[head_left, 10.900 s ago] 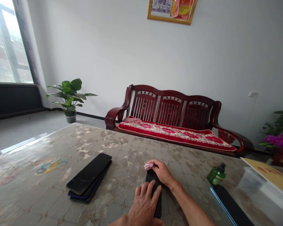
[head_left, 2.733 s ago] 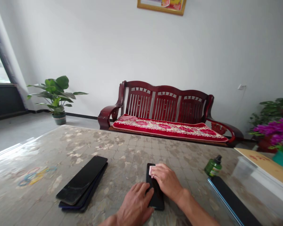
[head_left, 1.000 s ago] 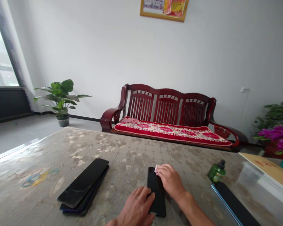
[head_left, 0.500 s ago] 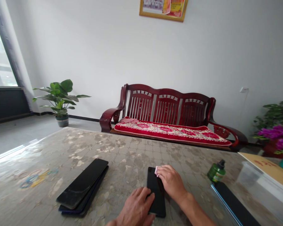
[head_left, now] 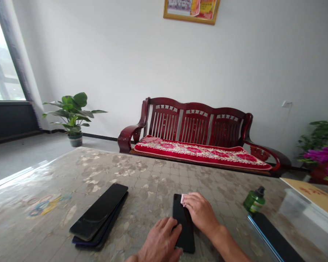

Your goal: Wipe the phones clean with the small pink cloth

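Note:
A black phone (head_left: 186,233) lies flat on the patterned tablecloth (head_left: 142,196), its long side running away from me. My right hand (head_left: 201,213) pinches a small pale pink cloth (head_left: 183,199) against the phone's far end. Across the phone's left edge rests my left hand (head_left: 162,238), fingers spread, with the fingertips on the screen. To the left is a pile of black phones (head_left: 100,213), slightly fanned. At the right, more phones (head_left: 274,236) lie beside a green bottle (head_left: 254,200) with a black top.
Coloured rubber bands (head_left: 46,206) lie at the left of the table. A clear plastic box (head_left: 297,207) with a tan sheet (head_left: 314,193) on it stands at the right, near purple flowers (head_left: 321,154). Beyond the table are a red wooden bench (head_left: 196,123) and a potted plant (head_left: 75,116).
The whole view has shifted slightly, so things appear a little further right. Both hands keep nearly the same places on the phone, and the cloth stays at its far end.

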